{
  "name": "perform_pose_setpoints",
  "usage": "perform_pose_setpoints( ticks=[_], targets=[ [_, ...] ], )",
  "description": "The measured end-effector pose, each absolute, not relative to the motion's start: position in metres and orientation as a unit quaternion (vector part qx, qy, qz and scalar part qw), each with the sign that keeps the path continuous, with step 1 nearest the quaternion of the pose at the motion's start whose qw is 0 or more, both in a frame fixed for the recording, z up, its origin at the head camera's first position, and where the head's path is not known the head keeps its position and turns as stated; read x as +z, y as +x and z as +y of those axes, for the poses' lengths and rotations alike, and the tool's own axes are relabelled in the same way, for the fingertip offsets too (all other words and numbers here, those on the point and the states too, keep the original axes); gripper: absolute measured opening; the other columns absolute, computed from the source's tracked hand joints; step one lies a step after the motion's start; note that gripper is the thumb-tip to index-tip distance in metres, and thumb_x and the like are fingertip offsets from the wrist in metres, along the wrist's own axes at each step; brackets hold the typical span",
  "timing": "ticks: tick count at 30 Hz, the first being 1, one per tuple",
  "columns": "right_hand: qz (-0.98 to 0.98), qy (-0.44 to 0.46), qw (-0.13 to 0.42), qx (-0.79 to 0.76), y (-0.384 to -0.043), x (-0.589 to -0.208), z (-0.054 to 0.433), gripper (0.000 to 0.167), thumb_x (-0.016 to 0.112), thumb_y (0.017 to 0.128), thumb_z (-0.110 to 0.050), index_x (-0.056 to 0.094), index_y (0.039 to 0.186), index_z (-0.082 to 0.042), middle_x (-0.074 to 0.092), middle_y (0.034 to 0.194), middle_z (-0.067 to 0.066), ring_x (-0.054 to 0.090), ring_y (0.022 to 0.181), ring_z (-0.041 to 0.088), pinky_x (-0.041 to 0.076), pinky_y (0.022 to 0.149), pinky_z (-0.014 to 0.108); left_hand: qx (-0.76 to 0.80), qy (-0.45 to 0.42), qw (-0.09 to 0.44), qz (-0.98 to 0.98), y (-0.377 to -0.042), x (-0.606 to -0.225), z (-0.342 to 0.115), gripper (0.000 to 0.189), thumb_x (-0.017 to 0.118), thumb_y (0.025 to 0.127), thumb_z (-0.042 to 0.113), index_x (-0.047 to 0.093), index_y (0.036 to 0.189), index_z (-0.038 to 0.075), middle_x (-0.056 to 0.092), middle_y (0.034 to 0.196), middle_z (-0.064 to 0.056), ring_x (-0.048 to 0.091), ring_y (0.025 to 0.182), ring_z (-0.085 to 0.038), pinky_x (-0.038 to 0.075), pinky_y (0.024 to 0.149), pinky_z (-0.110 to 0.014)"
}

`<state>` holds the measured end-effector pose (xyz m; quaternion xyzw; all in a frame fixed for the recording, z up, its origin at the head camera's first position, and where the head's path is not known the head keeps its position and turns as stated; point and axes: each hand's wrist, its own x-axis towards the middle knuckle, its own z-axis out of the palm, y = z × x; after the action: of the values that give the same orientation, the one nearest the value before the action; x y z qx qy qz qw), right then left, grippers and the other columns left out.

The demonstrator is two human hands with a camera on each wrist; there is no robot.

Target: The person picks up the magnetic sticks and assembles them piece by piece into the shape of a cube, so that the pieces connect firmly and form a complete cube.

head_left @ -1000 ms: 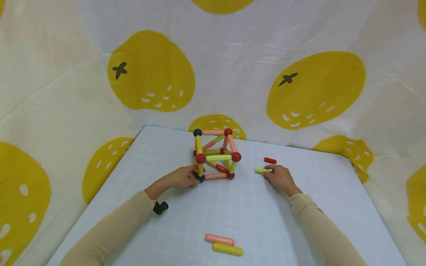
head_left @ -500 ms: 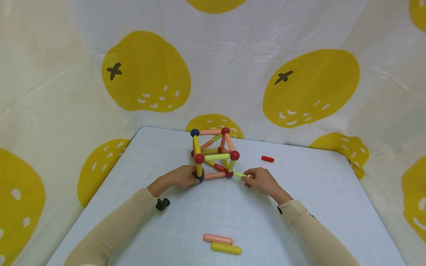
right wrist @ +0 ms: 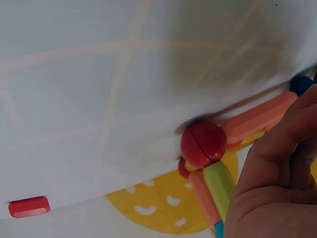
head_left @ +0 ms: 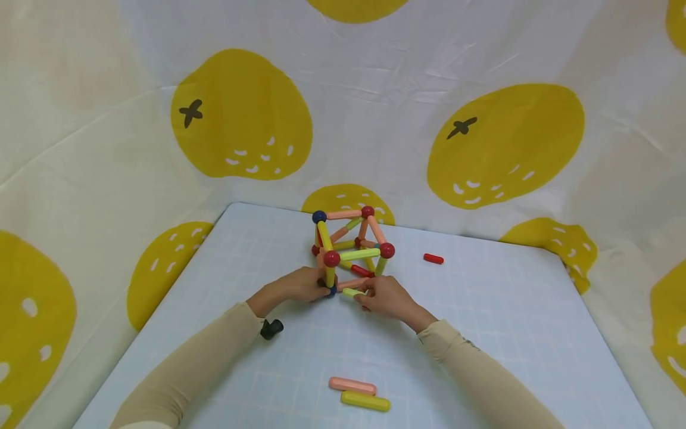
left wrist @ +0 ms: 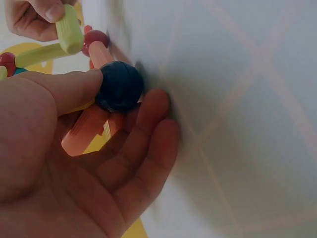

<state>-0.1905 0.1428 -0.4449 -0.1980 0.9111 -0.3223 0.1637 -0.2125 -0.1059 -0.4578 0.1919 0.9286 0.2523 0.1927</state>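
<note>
A box-shaped frame of magnetic rods and balls (head_left: 360, 255) stands on the table, with red and blue balls at its corners. My left hand (head_left: 300, 285) grips the dark blue ball (left wrist: 121, 87) at the lower front left corner, thumb on one side and fingers curled on the other. Close in front of the frame's lower pink rod (head_left: 351, 284), my right hand (head_left: 388, 297) pinches a short light green rod (head_left: 352, 292). In the left wrist view that green rod (left wrist: 69, 29) points toward the blue ball, apart from it. The right wrist view hides the rod behind the hand.
A short red rod (head_left: 433, 258) lies right of the frame. Nearer the front, a pink rod (head_left: 352, 385) and a yellow rod (head_left: 365, 401) lie side by side. Lemon-printed cloth (head_left: 375, 119) hangs behind the pale checked table (head_left: 482, 357).
My right hand has carried the light green rod leftward to the frame's front. The frame's front has shifted slightly right, with my left hand still gripping the blue ball.
</note>
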Motion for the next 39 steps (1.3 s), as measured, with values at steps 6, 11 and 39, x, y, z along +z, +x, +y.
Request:
perform_pose_setpoints(
  ticks=[6, 11, 39],
  targets=[
    [0.915, -0.211, 0.159, -0.306, -0.192, -0.446, 0.130, 0.019, 0.071, 0.095, -0.030, 0.076, 0.103, -0.013, 0.063, 0.060, -0.007, 0.054, 0.053, 0.009, 0.038, 0.053, 0.021, 0.252, 0.170, 0.222, 0.927, -0.213, -0.454, -0.099, 0.030, 0.068, 0.099, 0.023, 0.057, 0.125, 0.012, 0.065, 0.100, -0.005, 0.060, 0.079, -0.018, 0.053, 0.080, -0.034],
    [0.916, -0.214, 0.161, -0.298, -0.193, -0.446, 0.123, 0.019, 0.071, 0.096, -0.031, 0.076, 0.098, -0.013, 0.064, 0.060, -0.006, 0.055, 0.054, 0.009, 0.041, 0.055, 0.023, 0.265, 0.152, 0.237, 0.922, -0.212, -0.451, -0.097, 0.028, 0.068, 0.099, 0.021, 0.059, 0.124, 0.015, 0.065, 0.100, -0.007, 0.061, 0.069, -0.019, 0.050, 0.069, -0.031],
    [0.944, -0.184, 0.142, -0.232, -0.191, -0.435, 0.103, 0.024, 0.072, 0.091, -0.032, 0.077, 0.091, -0.009, 0.062, 0.059, -0.004, 0.056, 0.057, 0.014, 0.043, 0.055, 0.026, 0.298, 0.124, 0.258, 0.911, -0.209, -0.447, -0.094, 0.026, 0.069, 0.098, 0.017, 0.063, 0.124, 0.018, 0.065, 0.097, -0.005, 0.058, 0.061, -0.018, 0.049, 0.055, -0.026]
  ],
)
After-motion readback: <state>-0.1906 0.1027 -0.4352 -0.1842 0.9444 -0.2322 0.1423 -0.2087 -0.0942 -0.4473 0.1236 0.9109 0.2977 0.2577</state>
